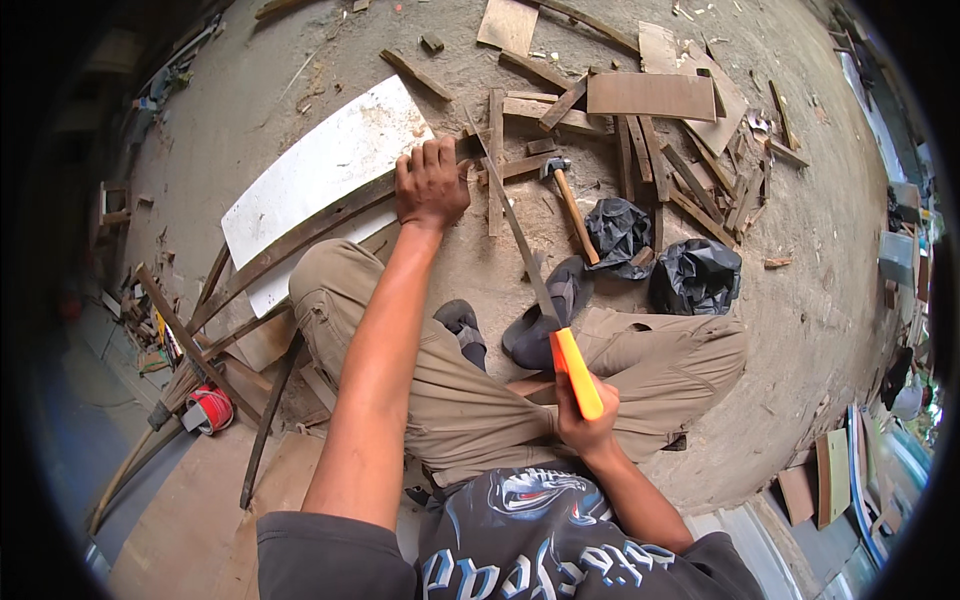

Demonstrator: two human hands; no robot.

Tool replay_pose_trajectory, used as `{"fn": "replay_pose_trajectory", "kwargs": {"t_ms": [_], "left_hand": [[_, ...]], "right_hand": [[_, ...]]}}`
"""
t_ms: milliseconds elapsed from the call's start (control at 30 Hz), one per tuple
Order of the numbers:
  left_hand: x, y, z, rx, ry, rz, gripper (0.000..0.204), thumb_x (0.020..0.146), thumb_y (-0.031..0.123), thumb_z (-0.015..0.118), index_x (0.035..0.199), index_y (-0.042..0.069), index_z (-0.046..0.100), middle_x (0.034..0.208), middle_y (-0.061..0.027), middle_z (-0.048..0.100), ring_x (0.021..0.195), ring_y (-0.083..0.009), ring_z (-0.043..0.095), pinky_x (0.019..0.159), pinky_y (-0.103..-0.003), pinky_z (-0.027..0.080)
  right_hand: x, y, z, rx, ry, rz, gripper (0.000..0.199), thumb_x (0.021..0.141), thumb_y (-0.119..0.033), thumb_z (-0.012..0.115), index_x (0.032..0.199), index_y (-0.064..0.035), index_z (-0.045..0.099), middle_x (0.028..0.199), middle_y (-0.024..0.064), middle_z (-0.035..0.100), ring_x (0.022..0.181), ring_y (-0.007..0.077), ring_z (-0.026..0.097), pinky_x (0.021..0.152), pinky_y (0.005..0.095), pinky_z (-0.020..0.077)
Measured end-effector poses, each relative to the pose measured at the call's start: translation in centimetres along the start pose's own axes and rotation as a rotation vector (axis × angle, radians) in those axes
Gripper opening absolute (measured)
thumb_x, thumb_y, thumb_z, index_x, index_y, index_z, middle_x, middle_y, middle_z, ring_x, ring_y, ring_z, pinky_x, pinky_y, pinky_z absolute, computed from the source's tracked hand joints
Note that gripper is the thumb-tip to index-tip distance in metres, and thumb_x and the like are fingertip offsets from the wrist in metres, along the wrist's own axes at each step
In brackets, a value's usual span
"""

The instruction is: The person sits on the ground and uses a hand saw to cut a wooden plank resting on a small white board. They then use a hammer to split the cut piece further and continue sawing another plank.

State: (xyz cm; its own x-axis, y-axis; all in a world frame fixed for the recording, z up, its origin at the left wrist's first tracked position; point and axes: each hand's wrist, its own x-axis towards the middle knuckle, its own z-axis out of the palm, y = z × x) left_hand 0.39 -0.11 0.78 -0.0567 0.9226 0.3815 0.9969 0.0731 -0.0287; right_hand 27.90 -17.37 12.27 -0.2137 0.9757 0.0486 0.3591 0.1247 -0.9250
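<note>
My left hand is closed over a long dark strip of wood, near its far end. The strip runs from the lower left across a white board. In my right hand is the orange and yellow handle of a hand saw. Its long narrow blade points away from me and slants to the left. The blade's tip lies by the end of the strip, just right of my left hand; whether the teeth touch the wood I cannot tell.
A hammer lies ahead, beside two black plastic bags. Scrap wood is heaped at the far right. A brown board tops part of it. At the left are a red can and a broom. My crossed legs sit beneath the saw.
</note>
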Motion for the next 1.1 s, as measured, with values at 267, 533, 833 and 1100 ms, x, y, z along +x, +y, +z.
{"fn": "replay_pose_trajectory", "kwargs": {"t_ms": [267,533,833,1100], "left_hand": [[1.1,0.1,0.4,-0.029,0.031,0.012,0.035,0.087,0.03,0.06,0.115,0.009,0.055,0.103,-0.0066,0.056,0.099,-0.0234,0.054,0.09,-0.041,0.039],[-0.4,-0.4,-0.2,0.006,0.001,-0.014,0.043,0.088,0.035,0.061,0.123,0.01,0.054,0.104,-0.0051,0.056,0.1,-0.021,0.054,0.089,-0.039,0.039],[0.2,-0.3,0.3,-0.011,0.047,0.03,0.036,0.087,0.033,0.059,0.115,0.01,0.055,0.101,-0.0067,0.055,0.097,-0.022,0.054,0.088,-0.041,0.04],[-0.5,-0.3,0.1,0.01,0.011,0.007,0.041,0.09,0.036,0.058,0.121,0.009,0.053,0.101,-0.0057,0.055,0.094,-0.0214,0.054,0.086,-0.04,0.04]], "right_hand": [[17.4,0.2,8.4,0.069,0.094,0.0,0.02,0.088,-0.014,0.067,0.078,0.0028,0.061,0.063,0.0238,0.058,0.055,0.0381,0.06,0.052,0.0392,0.0456],[-0.6,0.3,0.0,-0.08,-0.044,-0.028,0.018,0.088,0.001,0.064,0.104,0.0077,0.067,0.074,0.0159,0.068,0.06,0.0229,0.069,0.055,0.0305,0.0504],[15.9,0.5,8.1,0.08,0.087,-0.02,0.022,0.091,-0.011,0.067,0.076,0.0031,0.06,0.055,0.0149,0.052,0.048,0.0127,0.044,0.048,0.0336,0.0399],[-0.3,-0.7,-0.3,-0.134,-0.062,-0.001,0.014,0.087,0.001,0.066,0.099,0.0078,0.067,0.064,0.0121,0.062,0.052,0.0191,0.064,0.05,0.0297,0.0469]]}}
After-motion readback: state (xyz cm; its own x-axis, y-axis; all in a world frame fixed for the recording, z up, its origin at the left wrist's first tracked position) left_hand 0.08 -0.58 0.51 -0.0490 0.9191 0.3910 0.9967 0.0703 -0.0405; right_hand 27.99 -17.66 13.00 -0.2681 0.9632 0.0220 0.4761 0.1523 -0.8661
